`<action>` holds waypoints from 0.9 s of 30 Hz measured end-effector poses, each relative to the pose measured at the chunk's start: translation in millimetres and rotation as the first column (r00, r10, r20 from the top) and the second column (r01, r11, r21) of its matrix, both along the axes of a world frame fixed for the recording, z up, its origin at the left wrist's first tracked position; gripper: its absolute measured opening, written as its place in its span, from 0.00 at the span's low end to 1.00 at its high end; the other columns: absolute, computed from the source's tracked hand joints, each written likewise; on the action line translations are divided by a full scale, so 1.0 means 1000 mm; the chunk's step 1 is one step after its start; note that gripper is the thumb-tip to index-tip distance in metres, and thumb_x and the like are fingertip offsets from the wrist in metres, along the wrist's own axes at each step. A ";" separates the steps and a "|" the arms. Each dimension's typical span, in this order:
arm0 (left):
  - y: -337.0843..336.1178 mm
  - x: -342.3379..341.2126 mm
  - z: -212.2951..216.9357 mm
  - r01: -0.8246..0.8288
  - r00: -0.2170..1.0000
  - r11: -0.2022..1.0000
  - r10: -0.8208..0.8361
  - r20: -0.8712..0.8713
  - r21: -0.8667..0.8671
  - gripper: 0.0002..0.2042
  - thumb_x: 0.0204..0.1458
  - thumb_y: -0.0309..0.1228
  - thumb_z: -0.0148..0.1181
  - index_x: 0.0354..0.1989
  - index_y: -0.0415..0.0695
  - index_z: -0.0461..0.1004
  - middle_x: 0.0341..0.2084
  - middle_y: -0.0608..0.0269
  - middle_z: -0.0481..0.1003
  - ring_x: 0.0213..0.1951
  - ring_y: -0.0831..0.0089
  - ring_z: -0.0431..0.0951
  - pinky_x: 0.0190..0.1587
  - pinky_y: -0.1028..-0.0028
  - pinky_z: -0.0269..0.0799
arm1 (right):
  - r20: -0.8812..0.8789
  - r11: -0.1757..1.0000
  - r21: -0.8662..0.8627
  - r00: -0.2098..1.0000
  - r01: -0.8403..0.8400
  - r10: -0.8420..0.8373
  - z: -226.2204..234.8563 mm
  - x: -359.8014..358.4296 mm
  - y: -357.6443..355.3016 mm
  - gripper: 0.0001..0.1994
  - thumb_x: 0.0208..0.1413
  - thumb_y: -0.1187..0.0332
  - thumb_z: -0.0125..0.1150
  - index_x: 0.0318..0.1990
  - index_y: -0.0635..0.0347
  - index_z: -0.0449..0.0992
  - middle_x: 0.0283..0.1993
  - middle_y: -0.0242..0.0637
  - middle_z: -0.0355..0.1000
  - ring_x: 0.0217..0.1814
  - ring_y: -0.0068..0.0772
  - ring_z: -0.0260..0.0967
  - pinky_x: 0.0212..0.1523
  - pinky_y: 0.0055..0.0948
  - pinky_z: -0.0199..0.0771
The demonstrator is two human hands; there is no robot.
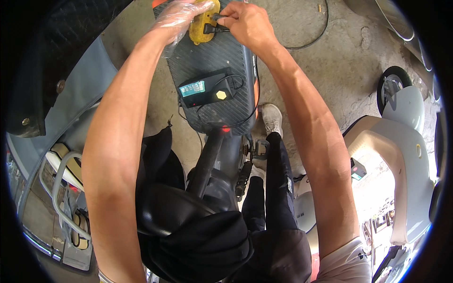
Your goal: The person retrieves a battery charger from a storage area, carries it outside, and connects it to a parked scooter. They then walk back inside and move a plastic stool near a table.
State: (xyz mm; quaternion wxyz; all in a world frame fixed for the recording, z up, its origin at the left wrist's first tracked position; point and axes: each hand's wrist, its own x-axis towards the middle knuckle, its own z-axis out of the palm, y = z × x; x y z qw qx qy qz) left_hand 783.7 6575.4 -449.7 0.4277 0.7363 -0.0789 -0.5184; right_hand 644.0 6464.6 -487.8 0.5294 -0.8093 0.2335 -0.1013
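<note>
My left hand (pixel 178 20), wrapped in clear thin plastic, grips the upper part of a yellow power strip (pixel 200 34). My right hand (pixel 248 24) is bare and pinches a small black plug (pixel 217 16) against the strip's right side. Just below it, a second black plug (pixel 210 29) sits in the strip. Both hands are at the far end of a black ridged board (pixel 188 61). Nearer to me on the board lies a black charger box (pixel 207 91) with a teal label and a pale yellow hexagon.
A thin black cable (pixel 255 111) loops around the board's near right side. Below stands a black scooter part (pixel 222 155) with a pedal (pixel 261 149). A white scooter (pixel 401 137) is at the right, a metal-framed rack (pixel 61 188) at the left. Another cable (pixel 321 35) curves over the concrete floor.
</note>
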 end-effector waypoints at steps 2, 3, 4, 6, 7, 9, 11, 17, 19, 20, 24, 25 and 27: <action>-0.001 -0.001 0.002 -0.008 0.998 1.000 0.008 0.057 0.003 0.10 0.61 0.31 0.58 0.46 0.40 0.77 0.38 0.66 0.78 0.40 0.75 0.76 0.45 0.73 0.72 | -0.015 1.000 -0.019 1.000 0.001 -0.002 0.007 -0.001 0.003 0.05 0.47 0.71 0.66 0.30 0.64 0.78 0.28 0.53 0.75 0.34 0.56 0.76 0.37 0.46 0.74; 0.001 0.001 -0.003 -0.024 0.998 0.999 0.025 0.056 -0.028 0.09 0.61 0.30 0.58 0.46 0.40 0.78 0.38 0.66 0.78 0.40 0.76 0.76 0.45 0.73 0.72 | -0.031 0.999 -0.046 1.000 0.003 -0.005 0.010 0.000 0.007 0.05 0.48 0.71 0.66 0.30 0.64 0.78 0.28 0.53 0.75 0.34 0.57 0.76 0.37 0.47 0.74; 0.002 -0.002 -0.003 -0.042 0.998 0.997 0.044 0.042 -0.061 0.09 0.61 0.30 0.58 0.45 0.40 0.78 0.38 0.66 0.78 0.40 0.76 0.76 0.45 0.73 0.72 | -0.059 0.997 -0.076 0.998 0.003 -0.007 0.011 -0.001 0.011 0.05 0.48 0.72 0.65 0.30 0.64 0.78 0.28 0.54 0.75 0.35 0.58 0.75 0.37 0.47 0.74; -0.001 -0.002 -0.005 -0.048 0.999 0.996 0.049 0.014 -0.077 0.08 0.60 0.30 0.59 0.44 0.40 0.78 0.36 0.67 0.78 0.38 0.77 0.76 0.44 0.73 0.72 | -0.071 0.998 -0.066 0.997 0.002 -0.006 0.011 0.000 0.006 0.05 0.48 0.72 0.65 0.30 0.64 0.78 0.28 0.55 0.75 0.36 0.60 0.75 0.38 0.48 0.74; -0.005 -0.003 -0.004 -0.021 0.999 0.997 0.025 0.044 -0.076 0.08 0.60 0.30 0.59 0.44 0.40 0.78 0.36 0.68 0.78 0.38 0.77 0.76 0.44 0.73 0.72 | -0.080 0.998 -0.058 0.997 0.006 -0.011 0.011 0.001 0.004 0.05 0.49 0.72 0.64 0.30 0.64 0.77 0.29 0.56 0.75 0.36 0.61 0.75 0.38 0.49 0.74; -0.004 -0.003 -0.010 0.002 0.998 0.996 0.003 0.058 -0.088 0.08 0.60 0.29 0.59 0.43 0.40 0.78 0.36 0.68 0.78 0.38 0.78 0.75 0.43 0.74 0.71 | -0.105 0.996 -0.093 0.994 -0.014 0.004 0.013 0.003 0.000 0.05 0.49 0.71 0.64 0.30 0.64 0.77 0.29 0.56 0.75 0.36 0.61 0.75 0.38 0.50 0.74; 0.002 -0.001 -0.007 -0.008 0.997 0.997 0.014 0.082 -0.072 0.08 0.60 0.29 0.59 0.43 0.40 0.78 0.36 0.68 0.78 0.38 0.78 0.75 0.43 0.74 0.71 | -0.055 0.991 -0.134 0.998 -0.028 0.021 0.013 0.007 0.003 0.06 0.49 0.71 0.64 0.30 0.65 0.76 0.29 0.57 0.74 0.36 0.61 0.75 0.38 0.51 0.74; 0.000 -0.010 -0.012 -0.042 0.995 0.996 0.048 0.083 -0.074 0.08 0.60 0.29 0.58 0.43 0.40 0.79 0.35 0.66 0.78 0.37 0.76 0.76 0.42 0.73 0.71 | -0.025 0.985 -0.172 1.000 -0.014 0.009 0.005 -0.004 0.018 0.06 0.50 0.71 0.63 0.29 0.65 0.75 0.27 0.56 0.74 0.35 0.62 0.74 0.36 0.52 0.73; -0.003 -0.013 -0.008 -0.041 0.993 0.999 0.044 0.107 -0.032 0.08 0.60 0.29 0.58 0.43 0.40 0.79 0.34 0.66 0.78 0.37 0.76 0.75 0.42 0.72 0.71 | -0.031 0.982 -0.185 0.999 -0.042 0.036 0.003 0.000 0.012 0.06 0.50 0.71 0.63 0.30 0.65 0.75 0.28 0.56 0.74 0.35 0.62 0.74 0.37 0.51 0.73; -0.003 -0.011 -0.003 -0.016 0.991 1.000 0.019 0.129 -0.021 0.08 0.61 0.30 0.58 0.43 0.40 0.79 0.34 0.66 0.78 0.37 0.76 0.75 0.42 0.72 0.71 | -0.031 0.981 -0.185 0.998 -0.057 0.052 0.006 0.002 0.010 0.06 0.50 0.71 0.63 0.31 0.65 0.75 0.29 0.56 0.74 0.35 0.62 0.74 0.37 0.51 0.73; -0.005 -0.009 -0.002 0.023 0.981 1.000 -0.020 0.194 -0.010 0.08 0.61 0.30 0.57 0.42 0.40 0.79 0.33 0.67 0.78 0.36 0.76 0.75 0.40 0.71 0.71 | -0.099 0.965 -0.215 0.987 -0.147 0.129 0.002 0.011 -0.007 0.06 0.50 0.70 0.62 0.33 0.64 0.76 0.31 0.56 0.75 0.38 0.61 0.75 0.41 0.52 0.74; -0.008 -0.009 0.002 0.001 0.986 1.000 0.002 0.169 -0.017 0.08 0.61 0.30 0.57 0.42 0.40 0.79 0.33 0.67 0.78 0.35 0.76 0.75 0.40 0.71 0.71 | -0.043 0.969 -0.205 0.990 -0.137 0.131 0.002 0.014 -0.008 0.07 0.51 0.70 0.62 0.33 0.64 0.76 0.31 0.57 0.75 0.38 0.61 0.75 0.42 0.53 0.73; -0.005 -0.010 -0.003 -0.023 0.994 0.998 0.029 0.102 -0.055 0.08 0.61 0.29 0.57 0.41 0.39 0.79 0.32 0.66 0.78 0.35 0.76 0.75 0.40 0.72 0.71 | -0.056 0.972 -0.205 0.993 -0.111 0.102 0.004 0.005 0.003 0.07 0.51 0.70 0.61 0.33 0.65 0.76 0.30 0.57 0.75 0.37 0.62 0.74 0.42 0.53 0.73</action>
